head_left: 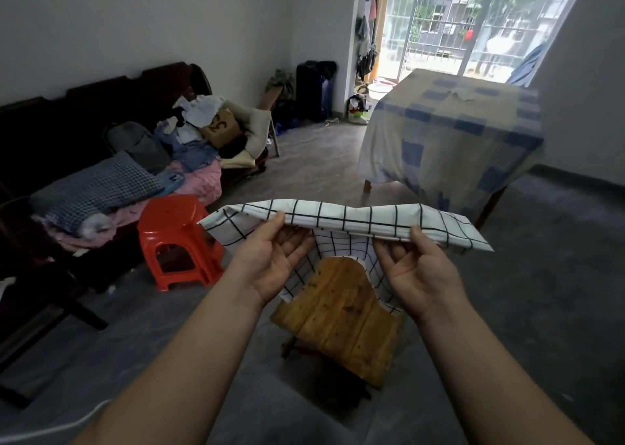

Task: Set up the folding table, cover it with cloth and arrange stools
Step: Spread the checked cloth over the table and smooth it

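Both hands, left hand (270,258) and right hand (421,268), pinch the checked cloth (345,219) above the wooden table (341,319); uneven pulling could leave its near edge bare.

Daylight came from the glazed door (473,21) at upper right, where the view outside was blown out and hazy. The room itself was dim, the sofa (67,133) nearly black. A soft shadow lay on the floor (152,343). Wide-angle distortion bent the walls at the edges. Detail was soft throughout, the covered table (456,133) slightly blurred.
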A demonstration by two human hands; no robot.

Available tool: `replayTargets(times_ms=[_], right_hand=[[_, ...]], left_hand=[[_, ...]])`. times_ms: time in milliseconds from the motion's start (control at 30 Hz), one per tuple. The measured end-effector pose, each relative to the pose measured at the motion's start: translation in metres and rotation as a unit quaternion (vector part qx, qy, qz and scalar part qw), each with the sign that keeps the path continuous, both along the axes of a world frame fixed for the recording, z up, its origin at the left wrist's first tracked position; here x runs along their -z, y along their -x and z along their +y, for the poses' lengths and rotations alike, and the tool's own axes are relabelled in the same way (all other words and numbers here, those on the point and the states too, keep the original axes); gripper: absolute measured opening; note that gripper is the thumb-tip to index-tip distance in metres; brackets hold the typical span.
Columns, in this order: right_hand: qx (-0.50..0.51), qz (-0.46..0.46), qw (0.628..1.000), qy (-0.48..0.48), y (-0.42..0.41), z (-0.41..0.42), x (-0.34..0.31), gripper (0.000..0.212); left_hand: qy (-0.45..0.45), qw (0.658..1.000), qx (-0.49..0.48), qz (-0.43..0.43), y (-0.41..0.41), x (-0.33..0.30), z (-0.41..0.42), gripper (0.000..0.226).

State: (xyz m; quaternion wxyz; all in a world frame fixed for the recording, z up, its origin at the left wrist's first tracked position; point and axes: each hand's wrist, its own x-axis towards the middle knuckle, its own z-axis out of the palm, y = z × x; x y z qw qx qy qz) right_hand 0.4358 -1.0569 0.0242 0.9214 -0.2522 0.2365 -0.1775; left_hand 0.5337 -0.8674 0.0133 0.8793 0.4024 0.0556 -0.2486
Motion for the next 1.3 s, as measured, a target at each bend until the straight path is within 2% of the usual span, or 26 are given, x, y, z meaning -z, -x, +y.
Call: replayTargets(times_ms=[333, 533, 633, 767, 867, 967, 1033, 1167, 1300], right_hand=[[0.091, 0.022, 0.995, 0.023, -0.110, 0.015, 0.013, 0.022], [0.155, 0.056, 0.985, 0.050, -0.164, 0.030, 0.021, 0.029], [0.187, 0.080, 0.976, 0.077, -0.173, 0.031, 0.027, 0.028], [0.211, 0.111, 0.958, 0.156, -0.169, 0.024, 0.025, 0.017], [0.209, 0.183, 0.923, 0.268, -0.162, 0.017, 0.020, 0.013], [0.197, 0.245, 0.856, 0.410, -0.154, 0.001, 0.020, 0.025], [0.185, 0.270, 0.816, 0.476, -0.148, -0.003, 0.013, 0.024], [0.170, 0.324, 0.756, 0.543, -0.136, -0.015, 0.018, 0.030], [0.107, 0.383, 0.690, 0.604, -0.129, -0.022, 0.022, 0.030]], left_hand=[[-0.020, 0.996, 0.084, 0.024, -0.136, 0.012, -0.003, 0.022], [-0.072, 0.986, 0.150, 0.032, -0.199, 0.021, 0.003, 0.024], [-0.121, 0.966, 0.220, 0.061, -0.207, 0.026, 0.002, 0.031], [-0.187, 0.917, 0.343, 0.084, -0.211, 0.027, -0.004, 0.038], [-0.249, 0.882, 0.398, 0.031, -0.207, 0.022, -0.018, 0.028], [-0.312, 0.851, 0.419, -0.058, -0.195, 0.011, -0.039, 0.015], [-0.328, 0.830, 0.433, -0.126, -0.185, 0.001, -0.054, 0.010], [-0.293, 0.855, 0.378, -0.202, -0.164, -0.017, -0.081, 0.010], [-0.210, 0.859, 0.378, -0.275, -0.147, -0.030, -0.104, 0.013]])
